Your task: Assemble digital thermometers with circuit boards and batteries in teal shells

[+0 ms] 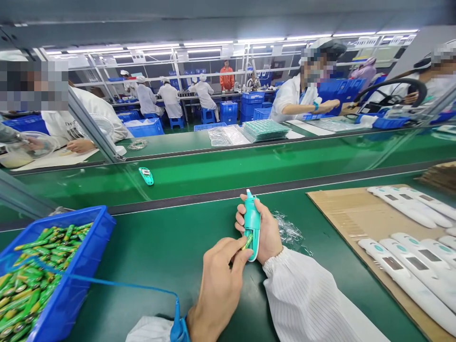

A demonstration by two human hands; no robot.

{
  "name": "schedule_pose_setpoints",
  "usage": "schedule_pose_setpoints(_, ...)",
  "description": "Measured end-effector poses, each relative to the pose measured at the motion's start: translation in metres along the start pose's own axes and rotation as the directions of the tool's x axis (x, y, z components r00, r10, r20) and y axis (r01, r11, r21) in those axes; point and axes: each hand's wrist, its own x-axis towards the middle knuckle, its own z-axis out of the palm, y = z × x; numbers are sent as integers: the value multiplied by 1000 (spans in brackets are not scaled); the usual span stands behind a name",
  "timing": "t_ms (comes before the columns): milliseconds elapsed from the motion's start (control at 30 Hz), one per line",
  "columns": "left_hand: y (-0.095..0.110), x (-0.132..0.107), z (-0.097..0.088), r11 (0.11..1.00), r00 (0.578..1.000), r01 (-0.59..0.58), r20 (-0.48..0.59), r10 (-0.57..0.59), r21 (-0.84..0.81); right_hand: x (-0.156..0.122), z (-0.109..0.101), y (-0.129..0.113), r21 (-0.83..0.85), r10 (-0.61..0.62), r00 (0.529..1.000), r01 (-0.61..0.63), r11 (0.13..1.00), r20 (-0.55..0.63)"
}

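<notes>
Right hand (268, 232) closed around a teal handheld device (252, 223), held upright above the green desk (160, 266), top pointing away. Left hand (219, 285) pinching a green AA battery (247, 241) at the device's battery slot. Blue tray (96, 223) of green batteries (35, 266) sits on the desk at left, near the left hand. Crumpled clear plastic film (289, 232) just beside the right hand. Cardboard sheet (338, 213) at right carries rows of white devices (416, 268). Blue grounding strap cord (107, 282) runs to the left wrist.
</notes>
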Motion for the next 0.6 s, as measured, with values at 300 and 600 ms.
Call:
schedule_pose_setpoints(300, 3, -4, 6, 995, 995, 90, -37, -92, -50, -4, 5, 5, 34, -43, 999, 43, 998, 1)
schedule_pose_setpoints(600, -15, 7, 8, 762, 906, 406, 112, -408, -504, -12, 10, 12, 45, -37, 987, 30, 999, 155)
